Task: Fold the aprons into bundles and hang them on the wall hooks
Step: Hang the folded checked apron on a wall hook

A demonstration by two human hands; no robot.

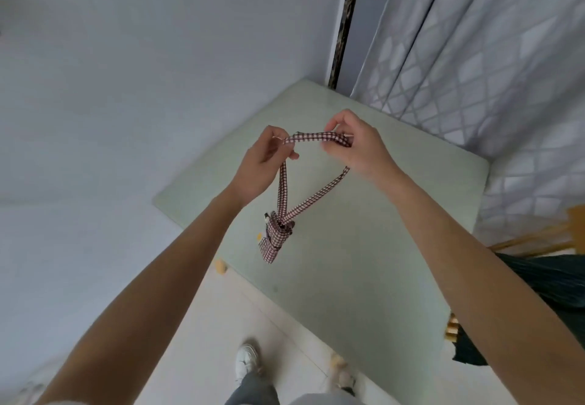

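Both hands are raised above the pale green table (364, 246), the left hand (262, 164) and the right hand (354, 145) each pinching one end of the top span of the checked strap loop (311, 136). Below them the apron bundle (275, 237) hangs from the loop, apparently clear of the tabletop, near the white wall (126, 88) and beside a patterned curtain (474, 72).

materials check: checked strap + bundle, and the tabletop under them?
Strap and apron bundle: woven cloth, likely cotton, matte; red-and-white gingham weave, limp drape, soft folds. Both hands pinch the strap. Tabletop: pale green, smooth, faint sheen; possibly glass or laminate, cannot tell which.
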